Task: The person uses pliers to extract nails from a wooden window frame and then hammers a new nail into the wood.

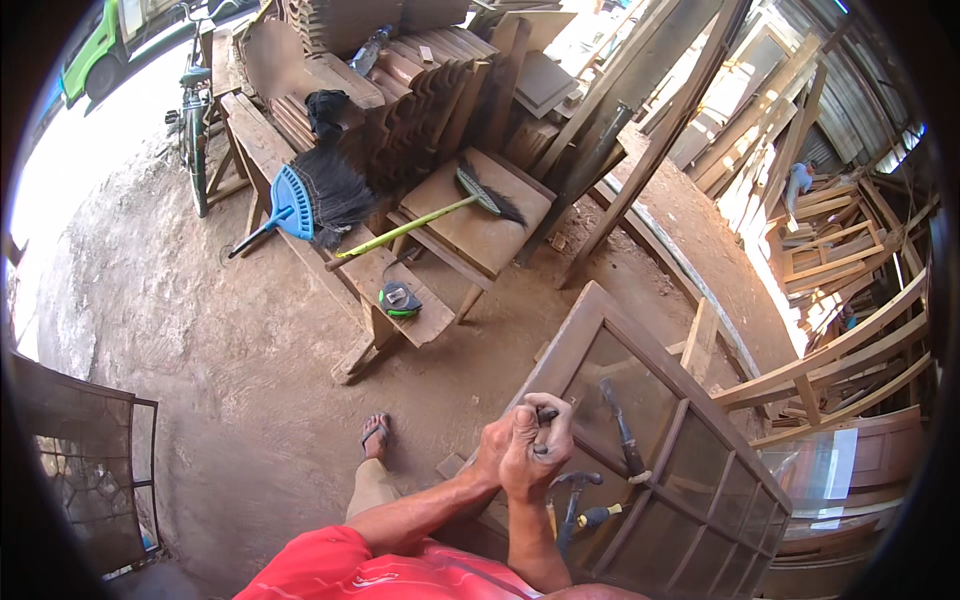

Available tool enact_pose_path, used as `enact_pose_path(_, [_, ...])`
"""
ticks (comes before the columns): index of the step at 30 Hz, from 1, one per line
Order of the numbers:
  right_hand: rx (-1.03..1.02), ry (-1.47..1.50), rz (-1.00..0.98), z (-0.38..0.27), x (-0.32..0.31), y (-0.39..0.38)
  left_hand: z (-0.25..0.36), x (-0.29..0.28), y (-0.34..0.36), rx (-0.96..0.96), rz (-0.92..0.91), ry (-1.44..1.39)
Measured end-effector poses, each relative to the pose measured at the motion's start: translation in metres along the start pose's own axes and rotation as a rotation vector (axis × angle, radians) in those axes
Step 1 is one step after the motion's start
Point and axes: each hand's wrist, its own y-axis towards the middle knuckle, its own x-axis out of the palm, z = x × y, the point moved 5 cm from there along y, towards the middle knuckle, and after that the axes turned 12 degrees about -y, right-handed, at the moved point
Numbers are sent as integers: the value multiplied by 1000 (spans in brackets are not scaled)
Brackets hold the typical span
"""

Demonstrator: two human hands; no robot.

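Both hands meet over the glazed window frame (690,470), left hand (492,450) and right hand (535,450) pinching a small dark piece (546,413), hammer (572,495) lying handy on the panes just below.

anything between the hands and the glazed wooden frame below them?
Nothing visible. Both hands, left hand and right hand, pinch a small dark object right over the wooden frame; the tools lie off to the side.
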Motion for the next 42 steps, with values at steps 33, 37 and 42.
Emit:
enact_pose_path(33, [17, 874, -1010, 51, -13, 45, -15, 1, 19, 66, -415, 23])
enact_pose_path(37, [-118, 508, -328, 21, -10, 37, -41, 9, 14, 220, -152, 164])
enact_pose_path(42, [-236, 207, -145, 2, 5, 14, -14, -1, 9, 186, -126, -10])
